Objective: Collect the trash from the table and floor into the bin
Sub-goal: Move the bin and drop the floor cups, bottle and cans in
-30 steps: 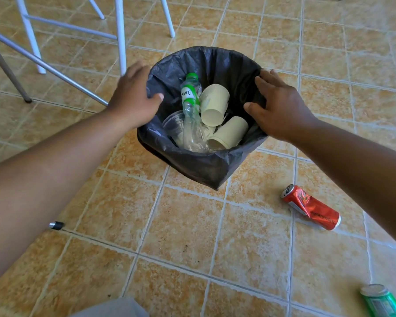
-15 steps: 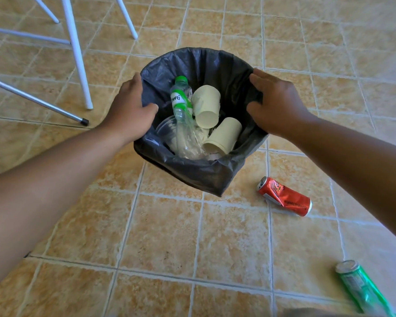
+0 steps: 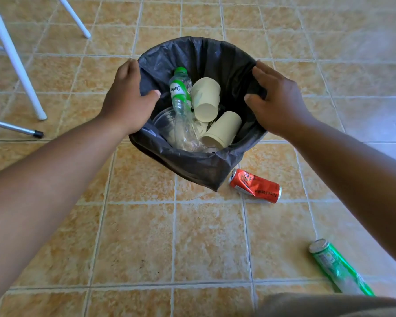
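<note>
The bin (image 3: 199, 165) is gripped at its rim by the left hand (image 3: 126, 104) and right hand (image 3: 281, 104), fingers curled over the liner; set down carelessly, it could strike the red can (image 3: 255, 186) just beside it.

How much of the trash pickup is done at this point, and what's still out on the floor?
Done: the bin already holds a plastic bottle, two paper cups and a clear plastic cup. In hand: the left hand and right hand grip opposite sides of the bin's rim. Left: a red can beside the bin and a green can nearer the person lie on the floor. The table is out of view.
</note>
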